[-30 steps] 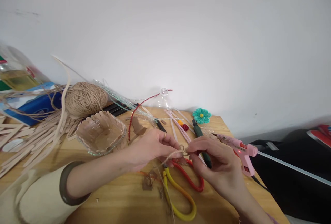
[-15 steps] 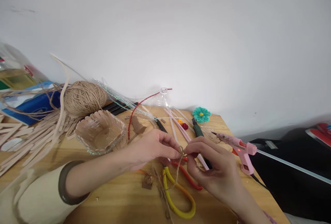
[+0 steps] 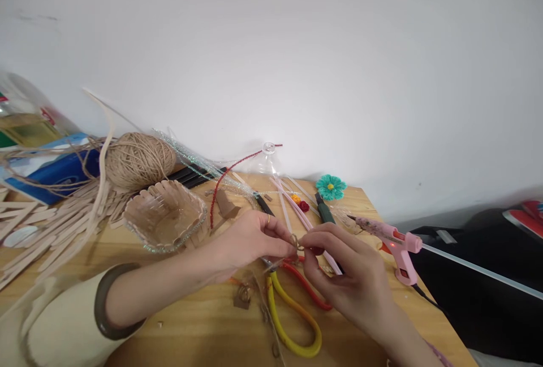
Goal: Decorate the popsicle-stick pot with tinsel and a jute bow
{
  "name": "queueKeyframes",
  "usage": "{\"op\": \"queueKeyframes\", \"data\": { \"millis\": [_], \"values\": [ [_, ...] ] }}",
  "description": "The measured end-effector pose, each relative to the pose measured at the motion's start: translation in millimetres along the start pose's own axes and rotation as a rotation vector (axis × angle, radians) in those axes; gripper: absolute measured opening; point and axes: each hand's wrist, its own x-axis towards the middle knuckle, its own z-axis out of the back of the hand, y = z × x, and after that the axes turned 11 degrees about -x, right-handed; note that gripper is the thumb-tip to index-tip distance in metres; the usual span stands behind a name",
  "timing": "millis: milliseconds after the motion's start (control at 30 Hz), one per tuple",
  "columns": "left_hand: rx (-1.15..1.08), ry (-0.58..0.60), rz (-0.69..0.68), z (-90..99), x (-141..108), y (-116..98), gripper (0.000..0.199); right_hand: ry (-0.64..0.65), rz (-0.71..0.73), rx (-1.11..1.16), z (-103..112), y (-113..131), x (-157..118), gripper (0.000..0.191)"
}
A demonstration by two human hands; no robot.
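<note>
Between my two hands is a small loop of jute twine [image 3: 297,241], held just above the table. The thumb and forefinger of my left hand [image 3: 258,241] pinch it from the left. From the right, the fingertips of my right hand [image 3: 350,259] close on its other side. Below the hands lie scissors with yellow and red handles [image 3: 299,350], their blades mostly hidden. Left of the scissors sits a small brown piece with a twine coil on it [image 3: 242,294]. A loose strand of twine [image 3: 268,316] runs down toward the front edge.
A basket edged with wooden sticks [image 3: 165,217] and a ball of twine [image 3: 139,160] stand on the left, near many loose craft sticks [image 3: 63,231]. On the right, a pink glue gun [image 3: 394,245] lies with its cord trailing. A teal flower [image 3: 331,187] rests at the back.
The twine end that hung below my fingers over the scissors has swung left, beneath my left hand. Both hands stay nearly in place, still pinching the loop.
</note>
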Motion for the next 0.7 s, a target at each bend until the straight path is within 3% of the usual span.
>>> {"op": "queueKeyframes", "data": {
  "millis": [133,233,467,700],
  "values": [
    [-0.027,-0.020,0.014,-2.1,-1,-3,0.015,0.043,-0.354,0.411,3,-8,-1,0.014],
    [-0.058,-0.051,0.007,-3.2,-1,-5,0.015,0.017,-0.497,0.625,1,-14,-3,0.014],
    [-0.124,-0.027,-0.024,-1.6,0,-5,0.014,0.136,-0.512,0.446,-3,-4,0,0.011],
    [-0.091,-0.025,-0.008,-0.7,2,0,0.013,0.101,-0.547,0.437,-7,-1,5,0.017]
  ]
}}
